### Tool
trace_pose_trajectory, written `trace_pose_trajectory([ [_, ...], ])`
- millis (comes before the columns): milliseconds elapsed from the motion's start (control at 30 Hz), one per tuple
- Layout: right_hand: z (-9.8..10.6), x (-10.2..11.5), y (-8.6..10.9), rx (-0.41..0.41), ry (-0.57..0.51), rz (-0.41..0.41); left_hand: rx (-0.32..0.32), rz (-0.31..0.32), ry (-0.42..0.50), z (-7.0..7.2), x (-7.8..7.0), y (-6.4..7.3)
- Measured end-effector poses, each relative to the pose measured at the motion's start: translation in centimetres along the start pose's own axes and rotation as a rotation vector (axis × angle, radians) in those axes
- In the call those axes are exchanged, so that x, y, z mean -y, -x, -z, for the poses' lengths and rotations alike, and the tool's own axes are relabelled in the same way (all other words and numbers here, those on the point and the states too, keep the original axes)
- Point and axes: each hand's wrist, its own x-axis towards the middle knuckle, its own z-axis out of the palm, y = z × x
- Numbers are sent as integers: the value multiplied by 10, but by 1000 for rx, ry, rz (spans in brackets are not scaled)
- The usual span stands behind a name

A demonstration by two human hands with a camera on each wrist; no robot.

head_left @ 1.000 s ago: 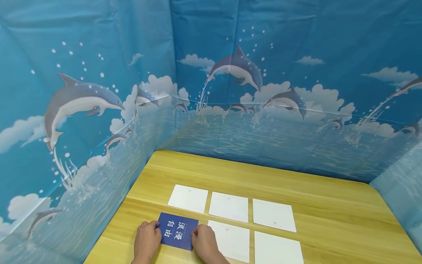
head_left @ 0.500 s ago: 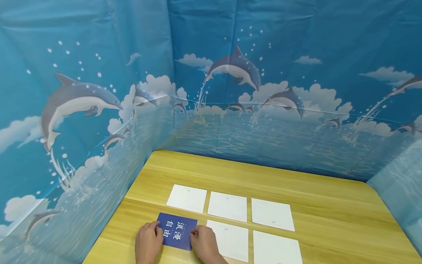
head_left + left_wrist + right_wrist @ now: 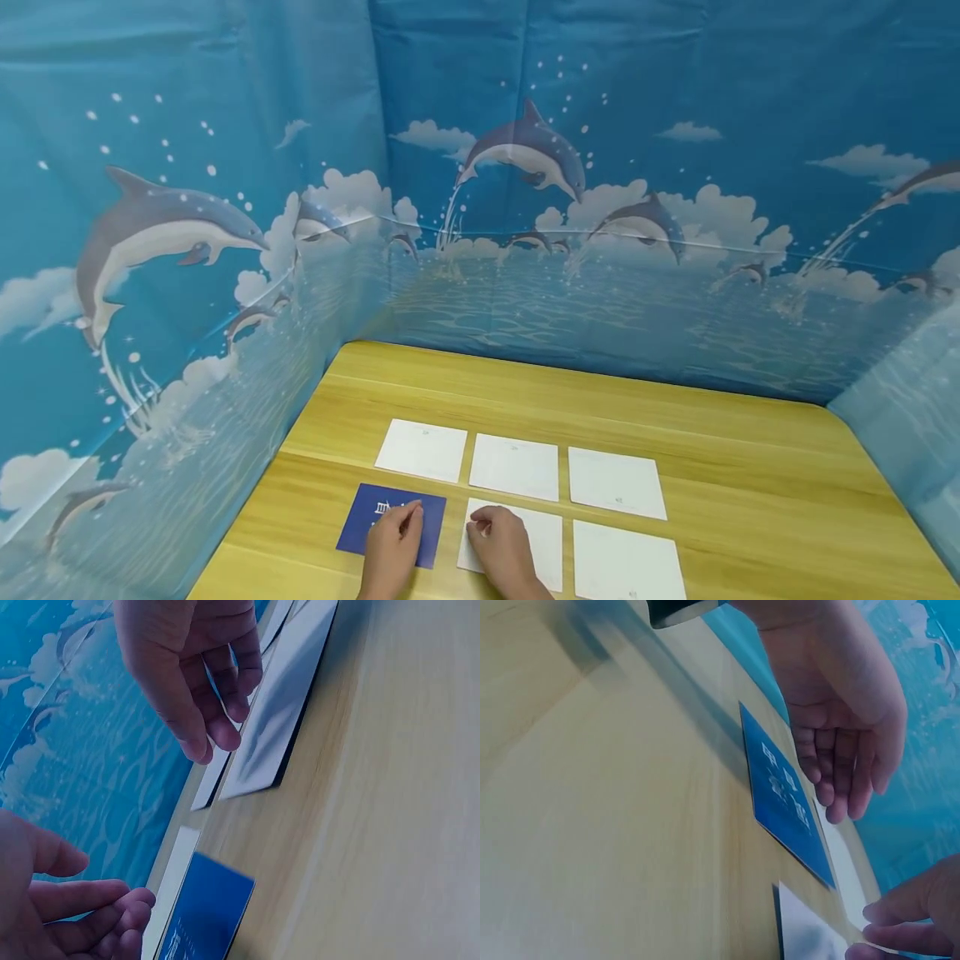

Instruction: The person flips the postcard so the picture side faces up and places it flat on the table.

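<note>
A dark blue card with white characters [image 3: 431,529] lies at the left of the nearer row on the table. Above it hovers my left hand [image 3: 392,546], fingers loosely bent and grasping nothing; it hides part of the lettering. My right hand [image 3: 504,546] is over the white card [image 3: 543,533] just to the right, covering its left part. In the left wrist view, a gap shows between the relaxed right hand [image 3: 199,667] and the white card [image 3: 281,705]. The right wrist view has the left hand [image 3: 847,712] raised over the blue card [image 3: 780,791].
Another white card [image 3: 630,562] lies right of the hands. Behind are three white cards in a row: left [image 3: 422,451], middle [image 3: 514,468] and right [image 3: 617,483]. Blue dolphin-printed sheeting [image 3: 480,308] borders the yellow wooden table [image 3: 750,467] at the back and sides.
Both hands were at the blue card's left and right edges. They have come off it and moved right, the left over the blue card, the right over the white one. The blue card stays flat.
</note>
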Motion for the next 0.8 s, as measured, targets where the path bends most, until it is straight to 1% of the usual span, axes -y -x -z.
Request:
trace_pose_trajectory([
  [167,16,-11,3,-45,1,-77,53,-39,52,-12,-5,0],
  [267,27,-20,5,-82,11,-144,54,-54,75,-17,-7,1],
  [400,43,-33,6,-133,22,-245,44,-50,82,-23,-9,4],
  [500,55,-42,7,-164,26,-331,76,-45,88,-27,-10,5],
  [633,71,-53,12,-187,7,-392,110,-51,107,-32,-12,8],
  [700,77,-57,16,-193,-5,-407,108,-56,99,-35,-13,8],
  [800,83,-62,21,-203,-25,-436,102,-48,69,-40,-16,8],
])
